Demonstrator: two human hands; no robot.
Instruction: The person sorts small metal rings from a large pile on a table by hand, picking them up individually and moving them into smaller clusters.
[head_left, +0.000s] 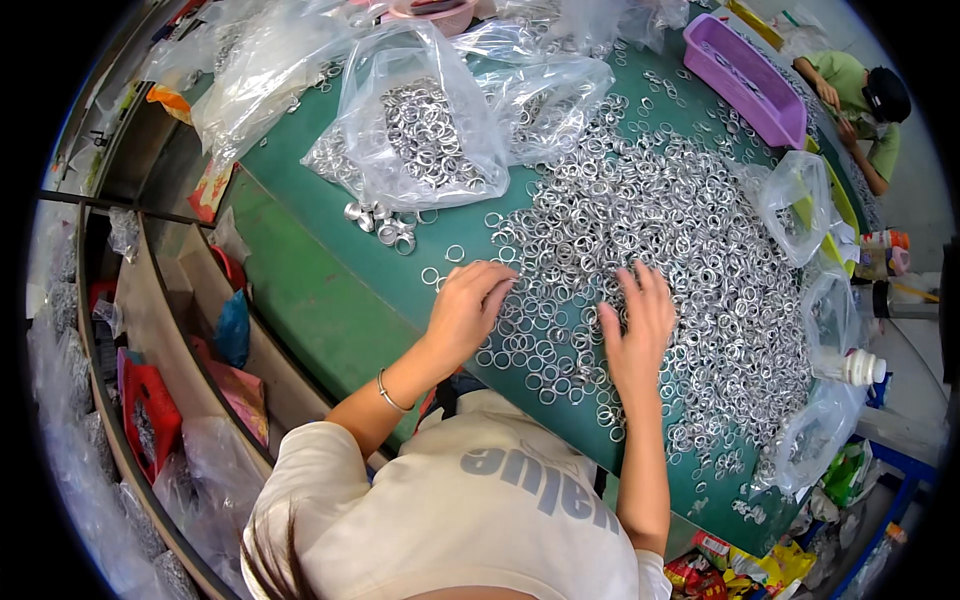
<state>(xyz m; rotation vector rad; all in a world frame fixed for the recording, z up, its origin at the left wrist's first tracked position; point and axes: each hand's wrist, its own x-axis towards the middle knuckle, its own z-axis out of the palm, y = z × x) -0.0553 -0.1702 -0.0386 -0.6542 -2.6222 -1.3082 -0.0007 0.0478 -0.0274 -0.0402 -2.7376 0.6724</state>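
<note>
A broad heap of silver metal rings [720, 290] covers much of the green tabletop [370, 265]. At the heap's left edge, my left hand [468, 308] has its thumb and fingertips drawn together in a pinch; whatever lies between them is too small to make out. My right hand [640, 325] rests over the middle of the heap, thumb and fingers apart, holding nothing that I can see. Between my hands, loose rings [545, 350] lie thinly spread. Beyond my left hand sits a small cluster of wider, shiny rings [385, 226].
A clear plastic bag [430, 140] full of rings stands at the far left of the heap. A purple basket [745, 80] is at the far right. Empty plastic bags [800, 210] and a white bottle [862, 367] line the right edge. Another person [860, 110] sits beyond.
</note>
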